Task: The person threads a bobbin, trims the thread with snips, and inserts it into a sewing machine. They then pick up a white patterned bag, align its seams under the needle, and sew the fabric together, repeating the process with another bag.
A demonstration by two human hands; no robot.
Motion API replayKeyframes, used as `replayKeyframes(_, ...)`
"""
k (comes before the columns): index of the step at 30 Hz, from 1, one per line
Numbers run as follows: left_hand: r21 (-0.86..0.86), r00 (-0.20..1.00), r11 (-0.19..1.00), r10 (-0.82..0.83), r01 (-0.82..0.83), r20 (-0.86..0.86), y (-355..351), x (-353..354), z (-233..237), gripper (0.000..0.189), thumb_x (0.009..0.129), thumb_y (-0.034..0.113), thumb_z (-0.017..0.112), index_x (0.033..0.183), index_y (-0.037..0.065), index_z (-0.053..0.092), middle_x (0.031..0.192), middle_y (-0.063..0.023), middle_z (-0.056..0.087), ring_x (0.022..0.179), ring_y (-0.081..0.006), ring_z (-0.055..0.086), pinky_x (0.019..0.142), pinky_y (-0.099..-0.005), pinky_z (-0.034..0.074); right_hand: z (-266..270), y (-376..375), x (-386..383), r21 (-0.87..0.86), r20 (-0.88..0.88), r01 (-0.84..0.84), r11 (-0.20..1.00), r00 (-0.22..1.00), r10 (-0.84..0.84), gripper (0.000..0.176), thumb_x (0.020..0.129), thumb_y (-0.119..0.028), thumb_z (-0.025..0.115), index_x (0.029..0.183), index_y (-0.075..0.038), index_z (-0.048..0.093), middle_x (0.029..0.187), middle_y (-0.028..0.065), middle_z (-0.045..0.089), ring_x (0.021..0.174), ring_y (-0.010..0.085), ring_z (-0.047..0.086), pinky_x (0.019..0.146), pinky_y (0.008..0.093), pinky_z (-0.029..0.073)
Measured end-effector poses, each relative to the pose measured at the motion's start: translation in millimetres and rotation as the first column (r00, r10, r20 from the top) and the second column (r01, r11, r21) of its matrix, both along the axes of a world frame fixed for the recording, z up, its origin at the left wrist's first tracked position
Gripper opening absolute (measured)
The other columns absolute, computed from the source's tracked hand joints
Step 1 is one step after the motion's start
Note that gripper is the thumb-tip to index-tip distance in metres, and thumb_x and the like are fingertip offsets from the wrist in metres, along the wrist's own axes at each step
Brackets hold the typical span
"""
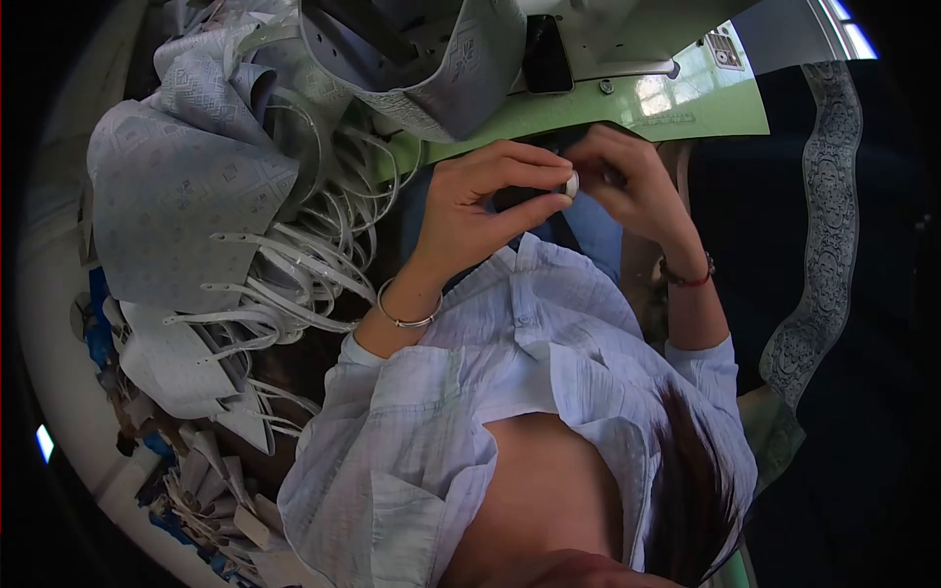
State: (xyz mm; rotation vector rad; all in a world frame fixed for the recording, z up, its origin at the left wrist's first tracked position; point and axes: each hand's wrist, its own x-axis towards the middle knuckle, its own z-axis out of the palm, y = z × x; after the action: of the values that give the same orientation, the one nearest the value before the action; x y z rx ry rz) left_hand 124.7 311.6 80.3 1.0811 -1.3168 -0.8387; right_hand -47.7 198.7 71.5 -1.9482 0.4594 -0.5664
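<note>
Close in, above our lap, our left hand point(482, 204) pinches a small round white piece point(572, 184) between thumb and fingers; our right hand point(629, 181) curls beside it, and we cannot tell whether its fingers hold anything. Both sit by the front edge of the glossy pale-green worktop point(730, 113), with looping white straps point(250, 240) and grey patterned fabric point(186, 206) crowding our left. Farther up, we see a black rectangular phone point(549, 59) against a pale machine body point(627, 39), and printed markings point(669, 120) too small to read.
</note>
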Motion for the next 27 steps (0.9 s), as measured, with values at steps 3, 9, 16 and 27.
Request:
replayKeyframes(3,-0.02,0.996,0.996,0.091,-0.091,0.025,5,3,-6,0.021,0.073,-0.005,0.074,0.093,0.0,0.07,0.097,-0.0109,0.068,0.088,-0.0165,0.067,0.075,-0.0249,0.053,15,-5,-10,0.035,-0.027,-0.163,0.986,0.986,0.164,0.006,0.078,-0.003,0.067,0.083,-0.001,0.063,0.074,0.0038,0.055,0.058,0.012,0.049,0.052,0.0254,0.036)
replayKeyframes(9,0.104,0.85,0.994,0.073,-0.022,-0.521,3,4,-10,0.025,0.081,-0.006,0.067,0.106,-0.004,0.064,0.103,-0.0133,0.066,0.092,-0.016,0.065,0.084,-0.0274,0.053,16,0,-12,0.105,-0.062,-0.132,0.986,0.988,0.139,0.005,0.079,-0.003,0.067,0.083,-0.002,0.064,0.074,0.0049,0.057,0.061,0.0132,0.053,0.054,0.0258,0.039)
replayKeyframes(16,0.214,0.561,0.968,0.107,0.129,-0.821,7,0,-17,0.024,0.089,0.004,0.059,0.112,-0.002,0.06,0.109,-0.0166,0.063,0.097,-0.023,0.065,0.086,-0.0312,0.057,8,9,-15,0.131,-0.008,-0.027,0.991,1.0,0.029,0.004,0.08,-0.004,0.067,0.082,-0.002,0.064,0.072,0.003,0.055,0.058,0.0107,0.049,0.052,0.0246,0.036)
replayKeyframes(27,0.161,0.336,0.968,0.089,0.193,-0.938,8,2,-20,0.021,0.091,0.004,0.056,0.111,-0.001,0.06,0.105,-0.0133,0.065,0.096,-0.0208,0.065,0.087,-0.0303,0.056,-7,22,-23,0.22,0.008,0.141,0.965,0.989,-0.146,0.006,0.083,-0.005,0.066,0.085,-0.002,0.061,0.066,-0.0013,0.05,0.057,0.0065,0.042,0.053,0.0227,0.033)
